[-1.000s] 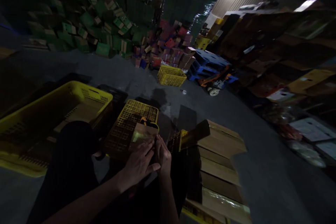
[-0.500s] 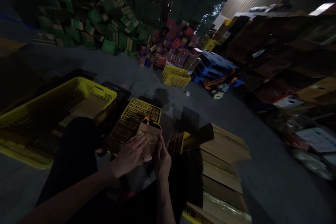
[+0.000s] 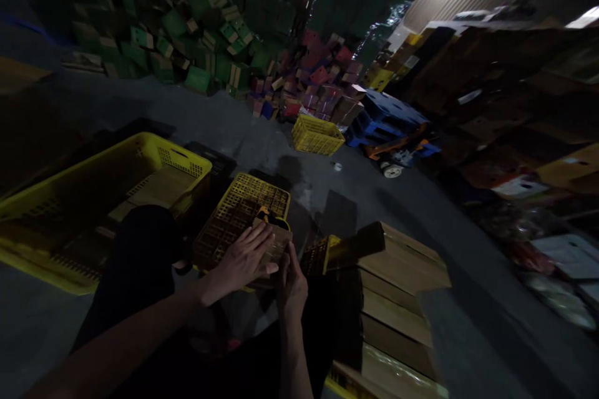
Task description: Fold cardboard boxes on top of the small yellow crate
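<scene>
In front of me a small brown cardboard piece [image 3: 282, 238] rests over the near right part of a yellow slatted crate [image 3: 262, 182], which seems to be upside down. My left hand [image 3: 246, 257] lies flat on the cardboard, its fingers stretched out and its thumb apart. Along the right edge, my right hand [image 3: 294, 283] grips the cardboard between thumb and fingers. Just beyond the cardboard sits a yellow-and-black object [image 3: 272, 218], too dark to name. My hands cover much of the cardboard's near side.
A large yellow crate [image 3: 187, 165] with flat cardboard inside stands at my left. Folded cardboard sheets [image 3: 402, 259] are stacked at my right. Farther off are a small yellow crate [image 3: 318, 135], blue pallets [image 3: 390, 106] on a pallet jack, and piled green boxes [image 3: 199, 79].
My left hand has slid forward and slightly right over the cardboard, covering more of its top. My right hand stays at the right edge. The view has shifted slightly.
</scene>
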